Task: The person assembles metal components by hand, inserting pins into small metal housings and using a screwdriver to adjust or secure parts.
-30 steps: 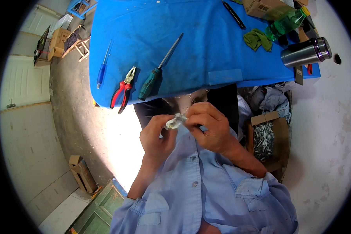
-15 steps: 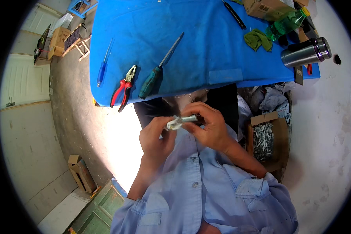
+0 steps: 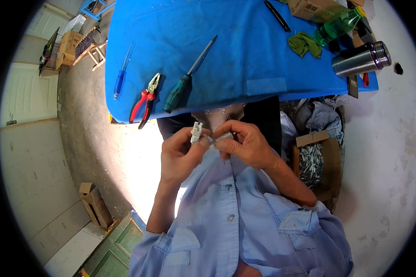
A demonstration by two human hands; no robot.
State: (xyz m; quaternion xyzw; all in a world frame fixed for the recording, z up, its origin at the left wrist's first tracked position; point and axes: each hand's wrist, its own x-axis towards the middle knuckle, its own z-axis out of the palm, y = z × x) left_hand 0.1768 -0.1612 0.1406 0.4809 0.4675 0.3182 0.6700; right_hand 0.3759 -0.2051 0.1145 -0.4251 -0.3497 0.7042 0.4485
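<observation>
In front of my chest, my left hand (image 3: 182, 154) is closed round a small white plastic piece (image 3: 196, 131). The piece is blocky, with notches at its upper end, and stands up between thumb and fingers. Close beside it, my right hand (image 3: 247, 145) pinches a small pale, silvery piece (image 3: 224, 136). Fingers cover part of that piece, so its exact kind is unclear. Both hands' fingertips nearly meet. On the blue-covered table (image 3: 235, 46) ahead lie a blue screwdriver (image 3: 119, 83), red-handled pliers (image 3: 144, 101) and a green-handled screwdriver (image 3: 178, 93).
A cardboard box of shiny slivers (image 3: 311, 164) stands below the table at right. On the table's right are a steel flask (image 3: 358, 61), a green bottle (image 3: 337, 27), a green cloth (image 3: 304, 45) and a black pen (image 3: 277, 16). Another carton (image 3: 95, 205) stands on the floor at left.
The white piece has turned upright in my left hand. A silvery tube, earlier lined up with it between my hands, no longer shows clearly; my right fingers have closed in over the pale piece.
</observation>
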